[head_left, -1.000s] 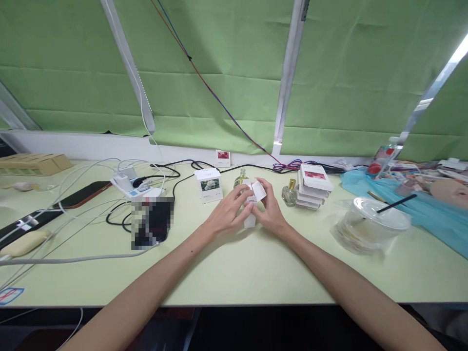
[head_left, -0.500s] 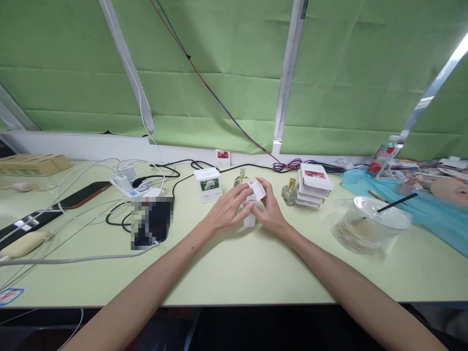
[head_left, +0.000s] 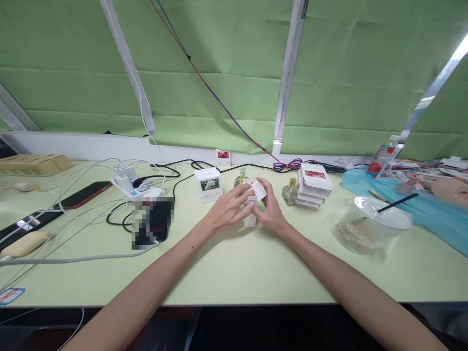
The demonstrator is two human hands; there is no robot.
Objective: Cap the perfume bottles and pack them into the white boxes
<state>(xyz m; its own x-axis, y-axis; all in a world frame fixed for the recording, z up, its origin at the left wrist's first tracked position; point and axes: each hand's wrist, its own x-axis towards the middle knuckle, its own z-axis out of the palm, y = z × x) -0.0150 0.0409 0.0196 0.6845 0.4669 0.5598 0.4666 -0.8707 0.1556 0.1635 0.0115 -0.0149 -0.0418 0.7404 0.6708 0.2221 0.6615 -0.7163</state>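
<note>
Both forearms reach in from the near edge, converging mid-table. Left hand back-up, fingers bent over the top left of a small white box, thumb toward its near face. Right hand cupped at the box's right side, by a raised flap. Both grips closed on the carton, thumbs nearly meeting; exact fingertip contact hidden. Carton upright at table centre, glass bottle just beyond, partly covered.
</note>
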